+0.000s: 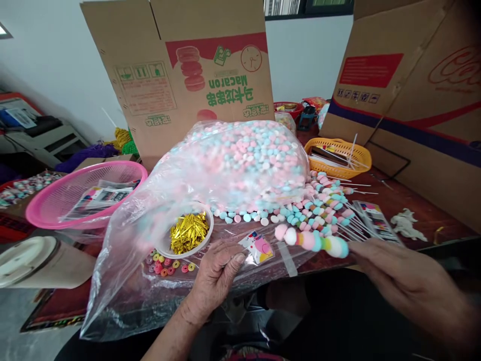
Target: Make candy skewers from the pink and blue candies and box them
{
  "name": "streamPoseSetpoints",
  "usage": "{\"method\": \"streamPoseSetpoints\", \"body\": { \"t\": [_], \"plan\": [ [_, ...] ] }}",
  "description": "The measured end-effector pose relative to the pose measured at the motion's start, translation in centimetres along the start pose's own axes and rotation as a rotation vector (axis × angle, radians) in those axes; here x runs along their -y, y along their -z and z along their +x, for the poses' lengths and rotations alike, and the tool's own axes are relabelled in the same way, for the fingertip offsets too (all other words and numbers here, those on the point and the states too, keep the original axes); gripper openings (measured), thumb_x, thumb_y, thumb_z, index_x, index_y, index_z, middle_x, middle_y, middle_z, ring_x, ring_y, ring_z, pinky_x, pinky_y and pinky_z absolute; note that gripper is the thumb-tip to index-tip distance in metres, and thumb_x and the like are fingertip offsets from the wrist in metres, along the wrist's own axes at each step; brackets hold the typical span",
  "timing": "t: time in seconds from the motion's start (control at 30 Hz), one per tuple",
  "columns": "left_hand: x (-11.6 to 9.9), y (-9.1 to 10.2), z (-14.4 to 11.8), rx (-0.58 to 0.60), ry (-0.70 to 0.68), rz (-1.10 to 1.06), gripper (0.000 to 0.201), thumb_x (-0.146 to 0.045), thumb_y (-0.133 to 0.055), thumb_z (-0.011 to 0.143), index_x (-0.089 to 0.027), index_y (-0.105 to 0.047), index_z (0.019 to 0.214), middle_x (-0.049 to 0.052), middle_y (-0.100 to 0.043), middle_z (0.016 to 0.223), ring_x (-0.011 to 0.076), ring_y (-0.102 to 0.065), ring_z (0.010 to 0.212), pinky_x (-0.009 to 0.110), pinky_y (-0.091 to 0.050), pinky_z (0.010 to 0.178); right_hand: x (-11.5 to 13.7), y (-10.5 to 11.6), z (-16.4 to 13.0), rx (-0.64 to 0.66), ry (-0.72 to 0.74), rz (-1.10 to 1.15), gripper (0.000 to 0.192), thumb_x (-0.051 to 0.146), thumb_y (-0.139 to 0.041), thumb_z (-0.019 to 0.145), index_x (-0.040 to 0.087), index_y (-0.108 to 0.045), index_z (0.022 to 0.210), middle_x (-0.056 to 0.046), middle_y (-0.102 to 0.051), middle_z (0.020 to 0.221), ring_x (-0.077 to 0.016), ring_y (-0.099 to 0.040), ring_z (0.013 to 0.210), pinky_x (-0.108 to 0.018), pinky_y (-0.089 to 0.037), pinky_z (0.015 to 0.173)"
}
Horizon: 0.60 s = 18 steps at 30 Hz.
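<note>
Crowded tabletop, open only at the near edge

The big candy bag fills the middle, cardboard boxes wall the back and right, the pink basket blocks the left; skewers and the twist-tie bowl crowd the front, leaving a bare strip of table at right.
</note>
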State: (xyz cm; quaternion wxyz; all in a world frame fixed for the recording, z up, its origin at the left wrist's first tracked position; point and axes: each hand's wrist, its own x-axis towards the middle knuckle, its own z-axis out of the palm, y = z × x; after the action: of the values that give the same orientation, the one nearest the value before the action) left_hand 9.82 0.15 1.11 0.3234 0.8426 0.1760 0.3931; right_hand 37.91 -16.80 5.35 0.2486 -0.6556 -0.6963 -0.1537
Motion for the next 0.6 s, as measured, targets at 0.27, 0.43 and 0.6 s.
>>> {"method": "streamPoseSetpoints", "body": {
  "t": [0.27,0.43,0.6],
  "plan": [
    [-0.3,1.4,0.3,0.123,-0.043,0.08,0.015,-0.016,-0.049,0.09,-0.021,-0.063,0.095,0.003,-0.072,0.088,0.0169,-0.065,0.086,0.033,-0.047,0.081,1.2,-0.2,1.3,0.166,0.182,0.16,0.022,0.016,-0.043,0.09,0.021,-0.064,0.091,-0.005,-0.07,0.078,-0.016,-0.067,0.069,-0.023,-0.052,0.056],
    [-0.5,1.2,0.7,0.186,-0.072,0.053,0.014,-0.021,-0.049,0.09,-0.021,-0.063,0.093,0.003,-0.071,0.084,0.0163,-0.064,0.079,0.034,-0.047,0.081,0.7,0.5,1.2,-0.017,0.148,0.113,0.019,0.02,-0.046,0.091,0.022,-0.063,0.098,-0.005,-0.071,0.08,-0.0161,-0.068,0.07,-0.023,-0.054,0.061],
    [-0.3,0.6,0.4,0.062,-0.069,0.023,0.014,-0.017,-0.049,0.09,-0.023,-0.062,0.094,0.001,-0.071,0.084,0.0152,-0.065,0.081,0.032,-0.047,0.08,1.7,-0.5,0.5,0.018,0.152,0.108,0.019,0.017,-0.045,0.091,0.02,-0.061,0.1,-0.005,-0.069,0.078,-0.0162,-0.066,0.067,-0.024,-0.052,0.056]
  ]
}}
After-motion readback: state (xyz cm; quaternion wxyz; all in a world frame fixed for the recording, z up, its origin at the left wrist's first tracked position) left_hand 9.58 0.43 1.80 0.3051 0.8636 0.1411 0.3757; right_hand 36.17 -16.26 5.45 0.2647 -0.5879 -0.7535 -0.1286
